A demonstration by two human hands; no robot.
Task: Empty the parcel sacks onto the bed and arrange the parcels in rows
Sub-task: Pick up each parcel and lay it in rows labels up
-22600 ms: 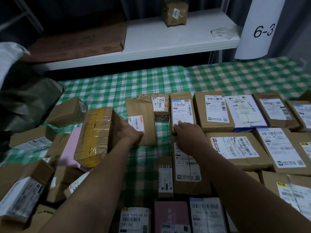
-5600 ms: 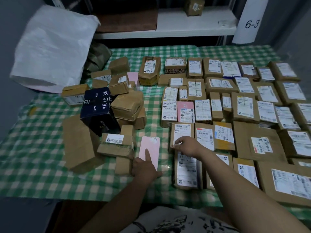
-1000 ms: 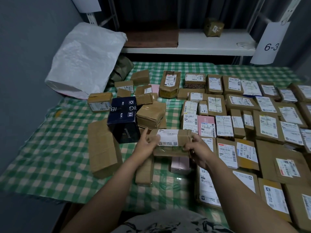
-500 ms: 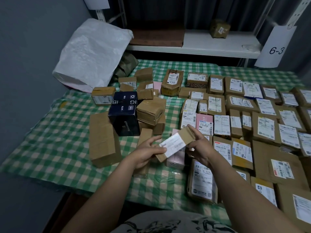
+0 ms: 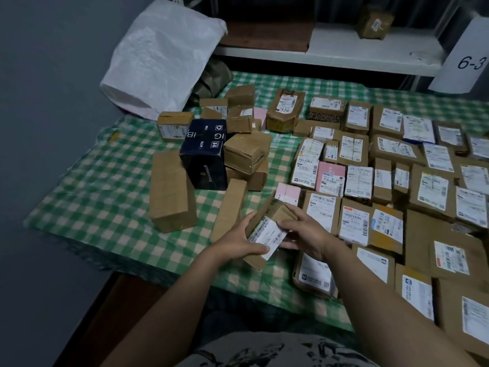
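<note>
— Parcels [image 5: 381,181] laid label-up in close rows across the right half of the bed [image 5: 87,197], on a green-and-white checked cover. Still loose on the left: a heap of brown boxes [image 5: 247,152] around a dark blue box [image 5: 205,154], plus a long brown box [image 5: 170,192] lying apart at the near left.

— And the room?

— Dim. Grey wall on the left, a white shelf [image 5: 344,50] behind the bed with one taped parcel [image 5: 374,21] on it, and a white sign marked "6-3" [image 5: 469,56] at the far right.

— Sacks?

— One white sack [image 5: 158,56] slumped at the far left corner, mouth toward the bed; contents not visible. A dark olive sack [image 5: 214,78] crumpled just beside it.

— Hands?

— Both closed on one small brown parcel [image 5: 267,229], held tilted above the near edge, white label up. Left hand [image 5: 238,241] gripping its near left end, fingers curled underneath, thumb on the label. Right hand [image 5: 308,233] clamped over the right side, fingers wrapped across the top.
</note>
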